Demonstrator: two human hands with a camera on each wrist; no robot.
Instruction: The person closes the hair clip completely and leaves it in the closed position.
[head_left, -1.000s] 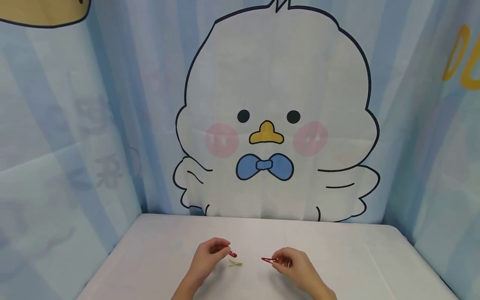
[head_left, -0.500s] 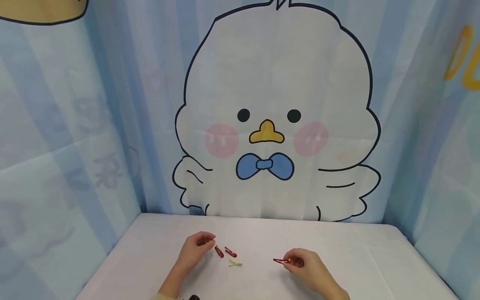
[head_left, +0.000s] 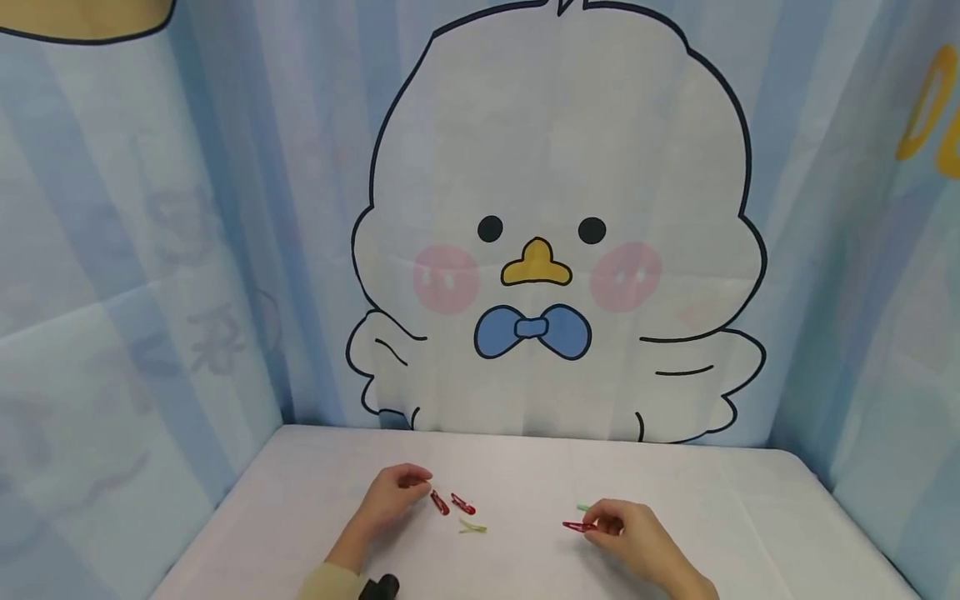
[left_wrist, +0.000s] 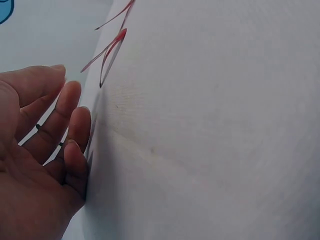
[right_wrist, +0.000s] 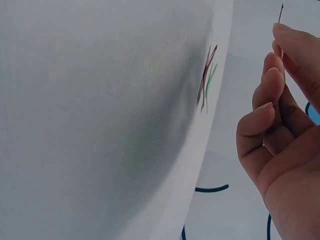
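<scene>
In the head view, my left hand is beside two red hair clips on the white table. Nothing shows between its loosely curved fingers in the left wrist view, where the nearer red snap clip stands spread beyond the fingertips. A yellow-green clip lies in front of the red pair. My right hand pinches a red hair clip between thumb and finger, above the table. Past that hand, a green clip and dark red clips lie close together; the hand partly hides them in the head view.
The white table reaches back to a curtain printed with a chick. Striped curtains enclose both sides. A black object sits at the left wrist by the sleeve.
My left hand has let go of a red clip and drawn back left, leaving two red clips on the table. My right hand has moved right with its red clip, and a green clip shows behind it.
</scene>
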